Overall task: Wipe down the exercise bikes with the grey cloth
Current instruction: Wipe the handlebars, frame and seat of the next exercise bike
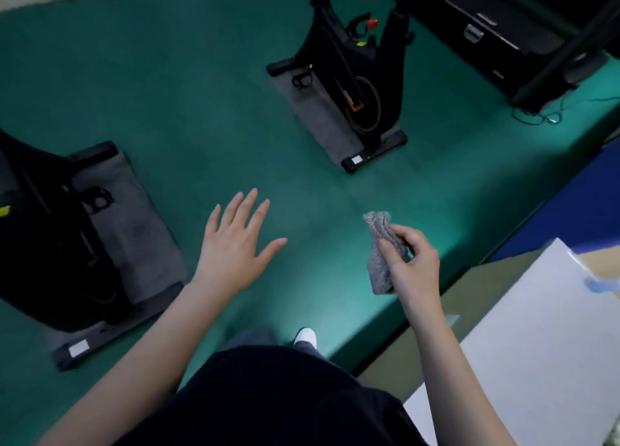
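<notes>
From the head view, the right hand [411, 261] is pinching the bunched grey cloth [380, 251] between thumb and curled fingers, the cloth sticking out above and below the grip, over the green floor [188, 103]. The left hand [235, 241] is hovering with fingers spread, holding nothing, between one exercise bike [57, 241] at the left and another exercise bike [359, 86] standing well ahead, neither being touched.

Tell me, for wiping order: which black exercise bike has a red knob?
The black exercise bike at top centre, bearing the red knob; the left-edge bike shows none.
</notes>
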`<move>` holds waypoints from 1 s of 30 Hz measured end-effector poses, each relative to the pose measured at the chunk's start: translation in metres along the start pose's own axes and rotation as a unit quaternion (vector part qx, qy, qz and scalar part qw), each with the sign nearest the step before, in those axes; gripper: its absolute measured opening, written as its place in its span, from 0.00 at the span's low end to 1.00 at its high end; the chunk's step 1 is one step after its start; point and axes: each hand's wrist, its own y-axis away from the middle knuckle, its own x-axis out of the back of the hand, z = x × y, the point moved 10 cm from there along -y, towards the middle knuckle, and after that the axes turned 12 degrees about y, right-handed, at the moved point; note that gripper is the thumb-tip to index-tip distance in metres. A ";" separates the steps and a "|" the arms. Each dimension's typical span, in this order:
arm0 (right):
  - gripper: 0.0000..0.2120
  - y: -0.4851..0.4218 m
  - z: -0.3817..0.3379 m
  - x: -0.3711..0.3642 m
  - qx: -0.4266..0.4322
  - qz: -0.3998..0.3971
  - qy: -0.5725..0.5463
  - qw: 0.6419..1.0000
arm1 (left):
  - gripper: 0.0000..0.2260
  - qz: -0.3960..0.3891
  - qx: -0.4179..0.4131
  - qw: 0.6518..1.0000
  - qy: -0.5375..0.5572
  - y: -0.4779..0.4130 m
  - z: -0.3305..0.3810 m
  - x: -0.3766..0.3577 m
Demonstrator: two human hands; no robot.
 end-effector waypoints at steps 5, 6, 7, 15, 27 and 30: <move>0.12 -0.054 -0.006 -0.033 0.015 -0.070 -0.025 0.997 | 0.34 0.020 0.074 0.997 -0.005 -0.019 -0.013 0.001; 0.12 -0.063 -0.009 -0.041 0.018 -0.084 -0.028 0.996 | 0.34 0.022 0.089 0.996 -0.008 -0.023 -0.018 0.001; 0.11 -0.072 -0.013 -0.050 0.021 -0.098 -0.029 0.994 | 0.34 0.023 0.104 0.994 -0.009 -0.028 -0.024 0.002; 0.12 -0.169 -0.071 -0.133 0.107 -0.157 0.006 0.982 | 0.35 0.052 0.187 0.981 0.016 -0.103 -0.084 0.002; 0.10 -0.283 -0.173 -0.251 0.206 -0.240 0.049 0.947 | 0.34 0.129 0.307 0.943 0.014 -0.180 -0.179 0.060; 0.10 -0.300 -0.197 -0.286 0.231 -0.283 0.046 0.930 | 0.34 0.138 0.357 0.924 0.005 -0.179 -0.199 0.067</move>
